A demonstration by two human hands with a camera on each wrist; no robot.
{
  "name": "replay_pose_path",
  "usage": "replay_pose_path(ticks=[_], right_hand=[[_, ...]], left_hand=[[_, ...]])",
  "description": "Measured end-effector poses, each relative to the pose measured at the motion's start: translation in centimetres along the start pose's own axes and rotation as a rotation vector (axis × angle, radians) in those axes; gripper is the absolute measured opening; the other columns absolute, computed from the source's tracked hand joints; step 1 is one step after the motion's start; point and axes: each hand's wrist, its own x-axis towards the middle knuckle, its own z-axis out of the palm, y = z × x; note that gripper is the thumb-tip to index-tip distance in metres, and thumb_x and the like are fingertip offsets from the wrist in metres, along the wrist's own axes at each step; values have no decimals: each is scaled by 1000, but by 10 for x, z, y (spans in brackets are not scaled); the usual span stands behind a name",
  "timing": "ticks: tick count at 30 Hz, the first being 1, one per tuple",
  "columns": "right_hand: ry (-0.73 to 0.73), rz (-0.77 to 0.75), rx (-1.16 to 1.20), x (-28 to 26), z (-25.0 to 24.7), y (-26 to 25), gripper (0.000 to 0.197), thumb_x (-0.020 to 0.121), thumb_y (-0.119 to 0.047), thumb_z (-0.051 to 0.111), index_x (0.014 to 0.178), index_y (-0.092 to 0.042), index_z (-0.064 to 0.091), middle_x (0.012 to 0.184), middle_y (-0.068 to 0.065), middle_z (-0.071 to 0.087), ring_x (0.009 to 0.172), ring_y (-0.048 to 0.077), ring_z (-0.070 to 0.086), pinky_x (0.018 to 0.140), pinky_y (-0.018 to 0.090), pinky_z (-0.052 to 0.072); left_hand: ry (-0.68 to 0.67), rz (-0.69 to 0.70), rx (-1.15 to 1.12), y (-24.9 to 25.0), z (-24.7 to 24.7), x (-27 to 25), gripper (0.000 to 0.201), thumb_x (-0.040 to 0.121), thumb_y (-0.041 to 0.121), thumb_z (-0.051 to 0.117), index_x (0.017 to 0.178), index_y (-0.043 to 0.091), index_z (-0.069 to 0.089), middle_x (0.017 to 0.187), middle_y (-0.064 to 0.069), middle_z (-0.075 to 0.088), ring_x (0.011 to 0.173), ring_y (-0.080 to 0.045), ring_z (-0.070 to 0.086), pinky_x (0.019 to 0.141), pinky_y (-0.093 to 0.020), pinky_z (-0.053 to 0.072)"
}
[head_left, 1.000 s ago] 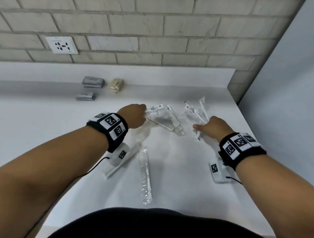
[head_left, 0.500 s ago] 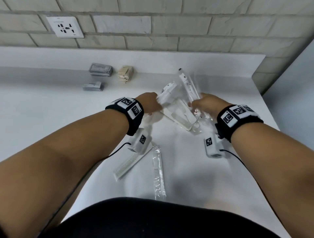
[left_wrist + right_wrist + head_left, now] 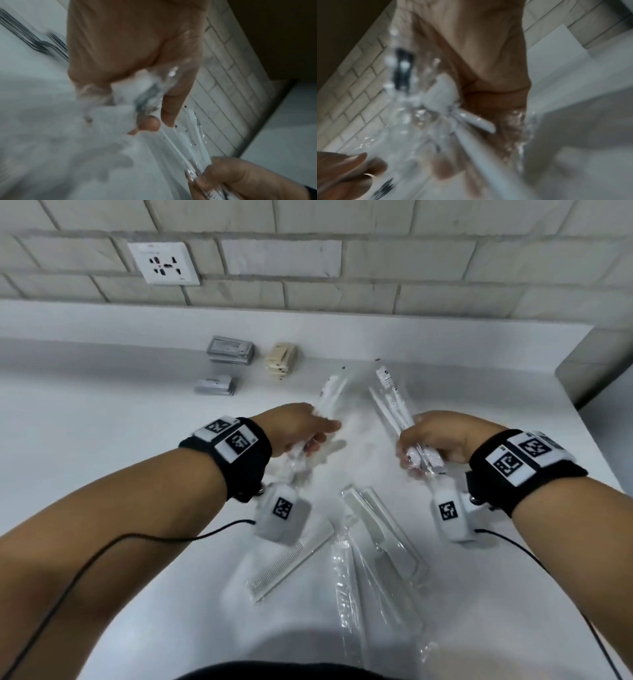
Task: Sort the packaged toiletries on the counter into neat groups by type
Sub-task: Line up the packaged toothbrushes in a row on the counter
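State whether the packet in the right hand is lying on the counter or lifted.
Lifted: the right hand grips the packet, tilted up off the counter.

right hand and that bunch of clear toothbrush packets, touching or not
Touching. The head view shows the right hand with fingers curled round the lower end of the toothbrush packets, lifted off the counter.

Honestly nothing here is readable. The wrist bands (image 3: 236, 440) and the little camera boxes (image 3: 282, 517) only carry black-and-white square marker patterns, no letters. There's some tiny print on one clear packet (image 3: 386, 378), but it's too small to make out.
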Motion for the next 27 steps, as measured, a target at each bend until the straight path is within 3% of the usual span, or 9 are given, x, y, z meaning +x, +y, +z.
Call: replay_pose_path(ticks=[3,6,9,13,17,19,23,25,27], right_hand=[[204,3,-113,29,-13,-24,57,50,-23,80,99,-2,61,98,24,67,84,38,65,78,56,53],[485,-73,-371,35,-24,-43,72,69,-36,79,127,-4,50,125,15,58,108,35,58,89,41,48],[693,-186,-457,44,-37,-49,59,77,-37,69,129,-16,50,132,12,52,115,34,56,95,37,47],[590,-361,-655,50,-20,-54,24,89,-22,55,110,-20,65,120,3,64,104,22,59,83,25,41],[361,-472,-744,51,21,-60,24,91,-22,54,111,-24,67,110,-3,63,85,15,62,79,25,45],[307,-431,-875,59,33,-58,28,89,-29,58,116,-27,66,111,-2,54,96,19,62,87,31,47],[350,-314,-1010,62,36,-61,33,90,-29,58,123,-26,62,125,4,48,117,27,51,98,39,45],[406,-263,-1126,60,34,-62,32,92,-20,50,121,-22,63,122,6,50,114,30,50,97,42,44],[514,-303,-1229,57,35,-63,35,90,-10,44,117,-20,64,116,8,54,108,30,51,94,41,44]], left_hand=[[53,17,-149,18,-8,24,37,88,32,67,106,2,55,91,-11,63,77,-24,60,84,-42,46],[135,-27,15,25,-21,46,60,89,35,65,136,5,43,126,-9,56,109,-24,59,96,-42,51],[240,-72,251,17,-44,62,52,91,22,61,139,11,44,134,-10,53,116,-26,58,94,-40,52],[233,-44,414,6,-59,71,36,88,7,55,123,12,57,120,-16,63,107,-33,63,90,-40,51],[260,45,690,10,-46,70,29,87,33,61,105,11,66,100,-7,70,96,-24,65,83,-31,52],[240,45,750,9,-34,72,47,81,51,66,108,12,61,103,-1,67,95,-19,63,81,-30,50],[247,61,893,0,-18,72,83,68,71,65,126,15,43,119,-4,53,106,-24,56,85,-37,48],[300,116,943,-2,-14,69,82,72,67,63,129,14,39,123,-7,48,111,-28,53,89,-40,48],[361,198,943,-2,-13,64,65,79,50,63,126,12,40,121,-9,47,110,-30,52,85,-38,47]])
